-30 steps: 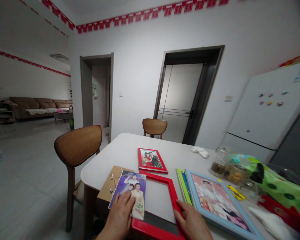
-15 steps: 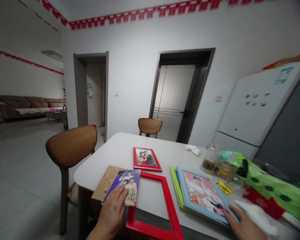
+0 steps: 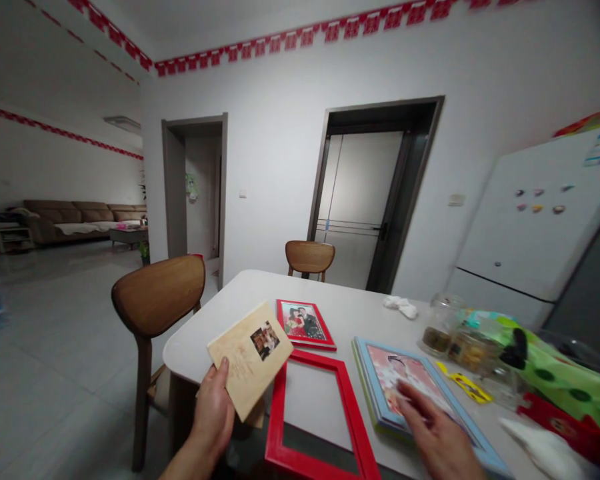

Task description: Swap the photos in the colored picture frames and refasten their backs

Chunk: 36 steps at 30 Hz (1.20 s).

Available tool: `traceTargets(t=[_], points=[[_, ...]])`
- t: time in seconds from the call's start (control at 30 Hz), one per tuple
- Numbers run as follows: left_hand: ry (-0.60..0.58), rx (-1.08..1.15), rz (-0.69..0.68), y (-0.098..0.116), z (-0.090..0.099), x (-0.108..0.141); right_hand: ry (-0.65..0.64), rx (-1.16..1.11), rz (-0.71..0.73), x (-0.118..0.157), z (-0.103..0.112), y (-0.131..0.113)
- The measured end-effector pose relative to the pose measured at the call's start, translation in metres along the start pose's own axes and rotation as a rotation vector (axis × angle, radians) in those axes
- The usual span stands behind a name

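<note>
My left hand [image 3: 213,420] holds up a beige card [image 3: 240,363] with a small dark photo on its face, above the table's near corner. A brown board edge shows behind the card, and a purple photo is not in sight. My right hand [image 3: 437,433] rests with spread fingers on the picture in a light-blue frame [image 3: 380,348]. An empty red frame [image 3: 279,413] lies between my hands, partly over the table edge. Farther off stands a small red-framed couple's photo [image 3: 305,325].
The white table [image 3: 350,320] also bears glass jars [image 3: 440,327], a green spotted bag [image 3: 545,360], a white cloth [image 3: 400,307], a yellow packet [image 3: 465,388] and red packaging [image 3: 565,427]. Wooden chairs [image 3: 155,297] stand at the table, and a white fridge [image 3: 530,220] is at right.
My left hand has lifted and now shows a beige card instead of the purple photo. My right hand has moved left onto the blue-framed picture. The view has shifted slightly.
</note>
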State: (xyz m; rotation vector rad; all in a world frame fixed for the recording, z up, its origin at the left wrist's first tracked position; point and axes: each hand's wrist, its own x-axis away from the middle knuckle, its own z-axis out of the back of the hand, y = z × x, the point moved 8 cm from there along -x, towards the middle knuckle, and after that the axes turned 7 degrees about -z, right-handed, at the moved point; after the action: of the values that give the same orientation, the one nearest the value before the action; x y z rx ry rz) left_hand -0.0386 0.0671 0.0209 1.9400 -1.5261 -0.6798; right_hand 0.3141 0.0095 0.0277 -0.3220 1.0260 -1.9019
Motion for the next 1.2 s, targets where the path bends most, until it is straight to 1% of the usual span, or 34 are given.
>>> traceTargets(t=[0.03, 0.07, 0.1, 0.13, 0.17, 0.2, 0.23, 0.3, 0.37, 0.43, 0.5, 0.57, 0.67, 0.73, 0.77, 0.87, 0.97, 1.13, 1.2], points=[[0.019, 0.074, 0.042, -0.007, -0.007, 0.008, -0.194, -0.190, -0.019, 0.013, -0.028, -0.017], [0.033, 0.128, 0.077, -0.014, -0.015, 0.016, -0.345, -0.361, -0.098, 0.027, -0.054, -0.030], [0.036, 0.166, 0.103, -0.021, -0.023, 0.024, -0.444, -0.520, -0.197, 0.039, -0.076, -0.041], [0.024, 0.193, 0.121, -0.028, -0.032, 0.032, -0.516, -0.659, -0.282, 0.049, -0.094, -0.050], [-0.002, 0.210, 0.134, -0.034, -0.040, 0.038, -0.562, -0.778, -0.318, 0.056, -0.107, -0.061], [-0.042, 0.217, 0.143, -0.040, -0.048, 0.044, -0.554, -0.877, -0.313, 0.057, -0.112, -0.070], [-0.089, 0.215, 0.146, -0.044, -0.055, 0.048, -0.527, -0.948, -0.300, 0.055, -0.113, -0.076], [-0.170, 0.185, 0.140, -0.048, -0.062, 0.051, -0.449, -1.000, -0.255, 0.045, -0.104, -0.080], [-0.206, 0.113, 0.126, -0.047, -0.058, 0.045, -0.418, -0.951, -0.260, 0.032, -0.093, -0.076], [-0.209, -0.026, 0.103, -0.046, -0.046, 0.036, -0.430, -0.846, -0.299, 0.020, -0.086, -0.066], [-0.235, -0.235, 0.051, -0.043, -0.035, 0.027, -0.440, -0.740, -0.321, 0.013, -0.082, -0.056], [-0.319, -0.493, -0.028, -0.043, -0.029, 0.025, -0.438, -0.666, -0.300, 0.010, -0.081, -0.050], [-0.507, -0.902, -0.124, -0.051, -0.031, 0.036, -0.448, -0.609, -0.257, 0.010, -0.090, -0.045], [-0.616, -1.100, -0.151, -0.059, -0.032, 0.046, -0.471, -0.564, -0.250, 0.011, -0.100, -0.041], [-0.659, -1.160, -0.164, -0.063, -0.032, 0.051, -0.473, -0.535, -0.244, 0.010, -0.105, -0.038], [-0.760, -1.240, -0.220, -0.071, -0.030, 0.058, -0.450, -0.430, -0.200, 0.002, -0.114, -0.032], [-0.822, -1.249, -0.305, -0.076, -0.024, 0.057, -0.441, -0.356, -0.170, -0.003, -0.119, -0.027], [-0.964, -1.278, -0.446, -0.088, -0.020, 0.057, -0.467, -0.303, -0.119, -0.002, -0.123, -0.030], [-0.998, -1.293, -0.485, -0.092, -0.020, 0.058, -0.445, -0.281, -0.103, -0.002, -0.121, -0.031]])
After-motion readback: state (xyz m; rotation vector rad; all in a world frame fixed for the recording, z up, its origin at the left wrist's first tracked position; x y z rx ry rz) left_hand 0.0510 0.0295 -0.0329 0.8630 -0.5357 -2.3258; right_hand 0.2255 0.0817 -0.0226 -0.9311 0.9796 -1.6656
